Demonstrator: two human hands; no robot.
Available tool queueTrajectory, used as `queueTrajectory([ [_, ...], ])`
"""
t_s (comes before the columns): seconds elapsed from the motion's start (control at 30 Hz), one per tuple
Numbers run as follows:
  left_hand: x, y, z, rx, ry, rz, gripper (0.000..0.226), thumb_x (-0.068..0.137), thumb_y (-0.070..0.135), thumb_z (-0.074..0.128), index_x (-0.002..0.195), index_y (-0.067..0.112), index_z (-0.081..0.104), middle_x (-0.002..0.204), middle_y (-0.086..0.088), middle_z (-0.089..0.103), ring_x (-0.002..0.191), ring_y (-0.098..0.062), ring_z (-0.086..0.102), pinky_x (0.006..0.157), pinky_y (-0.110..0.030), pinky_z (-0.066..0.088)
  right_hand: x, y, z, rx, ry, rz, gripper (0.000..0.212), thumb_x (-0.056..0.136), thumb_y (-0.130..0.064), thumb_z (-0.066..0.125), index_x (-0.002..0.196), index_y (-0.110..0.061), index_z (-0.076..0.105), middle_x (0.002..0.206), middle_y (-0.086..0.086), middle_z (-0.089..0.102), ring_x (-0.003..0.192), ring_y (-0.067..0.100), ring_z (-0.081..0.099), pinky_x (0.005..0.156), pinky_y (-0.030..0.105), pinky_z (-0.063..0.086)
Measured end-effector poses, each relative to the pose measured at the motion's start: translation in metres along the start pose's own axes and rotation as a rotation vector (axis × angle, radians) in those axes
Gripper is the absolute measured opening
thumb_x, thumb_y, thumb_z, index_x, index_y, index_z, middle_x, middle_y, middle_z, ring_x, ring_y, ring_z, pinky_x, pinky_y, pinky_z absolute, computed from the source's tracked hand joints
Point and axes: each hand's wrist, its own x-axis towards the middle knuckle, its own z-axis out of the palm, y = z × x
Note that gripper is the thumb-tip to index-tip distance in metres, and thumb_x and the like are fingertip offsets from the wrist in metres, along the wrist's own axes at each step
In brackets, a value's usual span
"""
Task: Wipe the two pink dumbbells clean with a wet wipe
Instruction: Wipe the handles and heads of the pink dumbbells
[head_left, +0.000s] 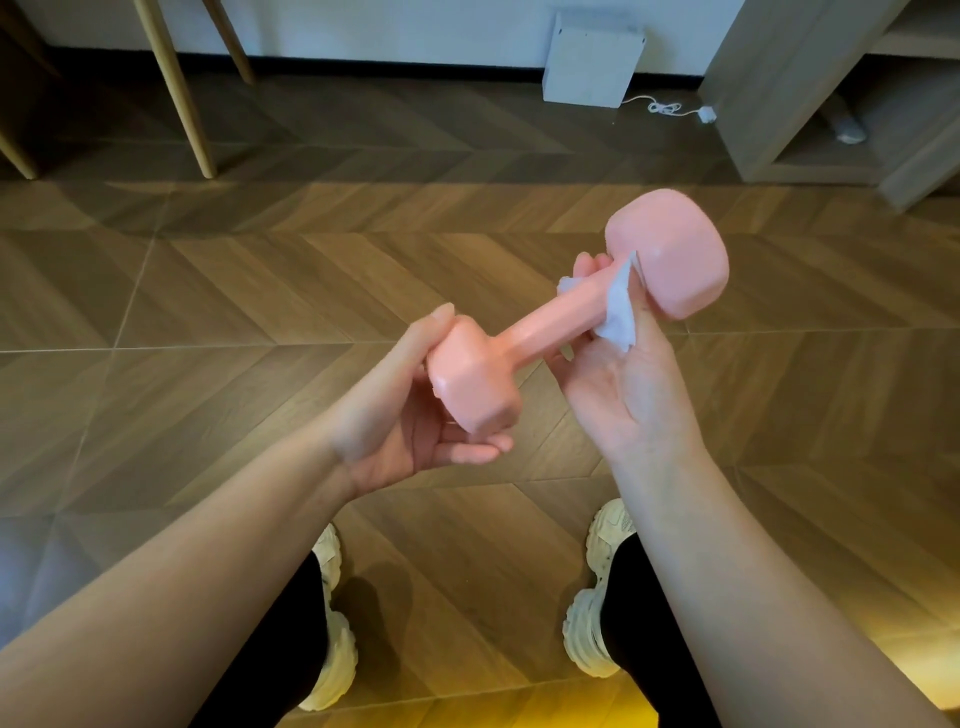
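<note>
Home interior, an ordinary domestic room. Evidence:
- chevron-pattern wood floor (260, 291) below the fingers (587, 266) and all around them
- beyond the fingers, a white wall with dark baseboard (389, 67)
- far left of the fingers, slanted light-wood furniture legs (176, 88)
- straight beyond the fingers, a white box-shaped unit (589, 62) on the floor against the wall, its white cable (665, 108) lying loose beside it
- far right of the fingers, a pale wood open shelf unit (779, 104); its low compartment holds a grey item, can't tell what
- below the fingers, chunky cream sneakers (597, 597) on the floor
</note>
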Motion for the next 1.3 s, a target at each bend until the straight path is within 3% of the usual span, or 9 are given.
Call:
queueTrajectory([
  [0.23, 0.0, -0.005, -0.001, 0.104, 0.102, 0.226, 0.076, 0.083, 0.055, 0.055, 0.132, -0.003, 0.049, 0.096, -0.027, 0.063, 0.078, -0.035, 0.063, 0.068, -0.039, 0.059, 0.001, -0.002, 0.003, -0.164, 0.069, 0.048, 0.036, 0.085, -0.042, 0.064, 0.116, -0.023, 0.068, 0.109, -0.001, 0.073, 0.114, 0.019, 0.062, 0.101, 0.039, 0.047],
  [0.33, -0.002, -0.005, 0.004, 0.178, 0.15, 0.33, 0.08, 0.078, 0.056, 0.059, 0.129, -0.005, 0.046, 0.097, -0.027, 0.062, 0.078, -0.038, 0.059, 0.078, -0.049, 0.047, -0.001, -0.002, 0.001, -0.13, 0.107, 0.046, 0.025, 0.093, -0.038, 0.061, 0.109, -0.021, 0.069, 0.11, 0.0, 0.075, 0.119, 0.021, 0.061, 0.105, 0.043, 0.044],
  [0.47, -0.002, -0.002, 0.009, 0.198, 0.164, 0.397, 0.081, 0.077, 0.055, 0.06, 0.127, -0.006, 0.041, 0.099, -0.035, 0.058, 0.076, -0.037, 0.053, 0.075, -0.054, 0.032, -0.002, -0.005, 0.001, -0.128, 0.11, 0.076, 0.039, 0.088, -0.042, 0.063, 0.123, -0.024, 0.065, 0.119, 0.0, 0.072, 0.123, 0.021, 0.058, 0.105, 0.045, 0.042],
  [0.63, -0.002, -0.003, 0.01, 0.234, 0.166, 0.407, 0.082, 0.078, 0.052, 0.06, 0.129, -0.009, 0.04, 0.098, -0.03, 0.058, 0.076, -0.04, 0.055, 0.076, -0.057, 0.035, -0.004, -0.002, -0.001, -0.014, 0.096, 0.101, 0.052, 0.076, -0.033, 0.07, 0.126, -0.022, 0.062, 0.123, 0.004, 0.07, 0.122, 0.023, 0.06, 0.105, 0.048, 0.043],
  [0.87, 0.005, -0.015, 0.006, 0.325, 0.226, 0.408, 0.074, 0.072, 0.056, 0.066, 0.124, 0.007, 0.046, 0.106, -0.021, 0.056, 0.086, -0.035, 0.055, 0.082, -0.075, 0.042, -0.001, 0.0, -0.003, 0.079, 0.098, 0.107, 0.031, 0.092, -0.038, 0.062, 0.116, -0.021, 0.068, 0.122, 0.003, 0.07, 0.117, 0.019, 0.062, 0.104, 0.046, 0.044],
  [1.0, 0.005, -0.016, 0.002, 0.635, 0.349, 0.633, 0.07, 0.064, 0.05, 0.075, 0.126, 0.034, 0.046, 0.115, 0.02, 0.057, 0.097, 0.005, 0.06, 0.077, -0.019, 0.055, 0.002, -0.001, -0.003, 0.124, 0.193, 0.114, 0.05, 0.084, -0.035, 0.07, 0.129, -0.018, 0.06, 0.12, 0.008, 0.07, 0.113, 0.024, 0.064, 0.093, 0.045, 0.051],
  [1.13, 0.006, -0.015, -0.004, 0.963, 0.396, 0.845, 0.09, 0.068, 0.049, 0.077, 0.145, 0.026, 0.036, 0.13, 0.016, 0.051, 0.12, -0.007, 0.054, 0.093, -0.015, 0.045, 0.003, 0.0, -0.004, 0.153, 0.218, 0.12, 0.055, 0.081, -0.037, 0.071, 0.131, -0.018, 0.059, 0.121, 0.008, 0.07, 0.115, 0.023, 0.062, 0.098, 0.046, 0.047],
  [1.23, 0.011, -0.012, -0.004, 0.761, 0.355, 0.715, 0.072, 0.068, 0.05, 0.073, 0.132, 0.03, 0.048, 0.122, 0.018, 0.058, 0.111, -0.007, 0.058, 0.085, -0.02, 0.05, 0.002, -0.004, -0.006, 0.145, 0.156, 0.083, 0.04, 0.085, -0.033, 0.07, 0.122, -0.019, 0.065, 0.119, 0.007, 0.071, 0.115, 0.023, 0.063, 0.103, 0.048, 0.045],
  [1.3, 0.014, -0.009, -0.001, 0.406, 0.221, 0.461, 0.065, 0.07, 0.055, 0.064, 0.122, 0.017, 0.058, 0.115, -0.009, 0.066, 0.096, -0.032, 0.062, 0.077, -0.045, 0.052, 0.001, -0.006, -0.006, 0.125, 0.075, 0.058, 0.035, 0.086, -0.03, 0.069, 0.119, -0.02, 0.065, 0.108, 0.004, 0.074, 0.107, 0.02, 0.066, 0.104, 0.049, 0.045],
])
